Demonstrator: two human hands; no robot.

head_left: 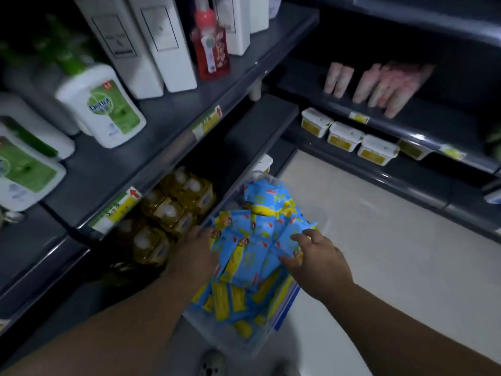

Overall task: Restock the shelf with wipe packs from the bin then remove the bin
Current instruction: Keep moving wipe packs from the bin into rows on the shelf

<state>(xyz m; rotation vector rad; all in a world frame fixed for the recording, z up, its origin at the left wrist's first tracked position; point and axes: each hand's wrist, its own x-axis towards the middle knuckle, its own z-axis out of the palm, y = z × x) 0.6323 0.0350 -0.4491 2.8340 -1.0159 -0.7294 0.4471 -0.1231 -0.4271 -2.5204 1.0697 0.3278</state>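
Both arms are down over the bin point(225, 335), a clear plastic one with a blue rim. It sits on the pale floor point(379, 240), just beside the foot of the shelf point(168, 131) on the left. It is heaped with wipe packs point(252, 240), blue with yellow stripes, and the pile stands well above the rim.

The right hand point(317, 256) is on the right side of the top bundle. Its fingers point(309, 233) are spread and bent over the packs, with the thumb pressing in from the near side, so it has a grip on them. The left hand point(196, 248) is against the left edge of the same bundle. Its fingertips go behind the packs, so I cannot tell whether they curl round anything. The bundle sits between the 2 hands, leaning and fanned, with its lower end among the packs in the bin.

Just left of the left hand, the low level holds yellow bottles point(173, 210) with white caps. The level above carries green-and-white Dettol bottles point(100, 107), tall white containers point(151, 50) and 1 red pump bottle point(210, 47), with yellow price labels point(207, 122) on the front edge. Far right, another rack shows a row of white tubs point(344, 135) with pink tubes point(379, 85) above them. A grey shoe point(212, 365), blurred, pokes in at the near edge.
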